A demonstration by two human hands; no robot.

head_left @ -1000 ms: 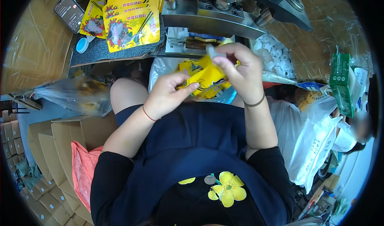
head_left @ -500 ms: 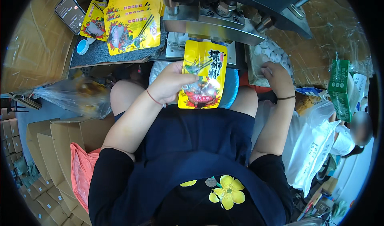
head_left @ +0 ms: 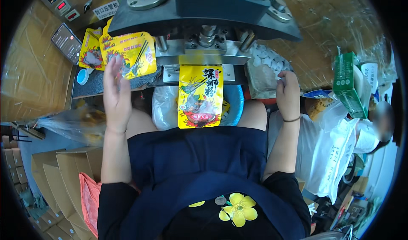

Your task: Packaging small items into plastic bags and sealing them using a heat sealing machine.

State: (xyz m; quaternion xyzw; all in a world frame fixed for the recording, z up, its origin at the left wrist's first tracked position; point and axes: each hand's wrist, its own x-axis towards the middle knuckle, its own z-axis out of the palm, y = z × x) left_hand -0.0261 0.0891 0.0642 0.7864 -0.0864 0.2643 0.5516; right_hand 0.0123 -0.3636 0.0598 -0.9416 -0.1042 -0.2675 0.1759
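Observation:
A yellow food pouch (head_left: pixel 200 97) with a printed noodle picture hangs from the metal press (head_left: pixel 207 45), its top edge at the jaws. No hand touches it. My left hand (head_left: pixel 117 96) is raised beside a stack of like yellow pouches (head_left: pixel 142 53), fingers apart and nothing in them. At the near right side of a tray (head_left: pixel 260 79) heaped with small white plastic pieces (head_left: pixel 268 58) is my right hand (head_left: pixel 289 93). Its fingers are curled together; whatever they hold is too small or hidden to make out.
Below the hanging pouch is a blue basin (head_left: pixel 236 108) with a clear liner. A phone (head_left: pixel 66 43) and a blue-white cap (head_left: pixel 82 76) are at the left. A green box (head_left: pixel 350 85) and white bags (head_left: pixel 335 155) stand right; open cartons (head_left: pixel 63 172) lie left.
My left hand has let go of the pouch and moved left toward the stack. The pouch now hangs at the press. My right hand has drawn back slightly from the white pieces.

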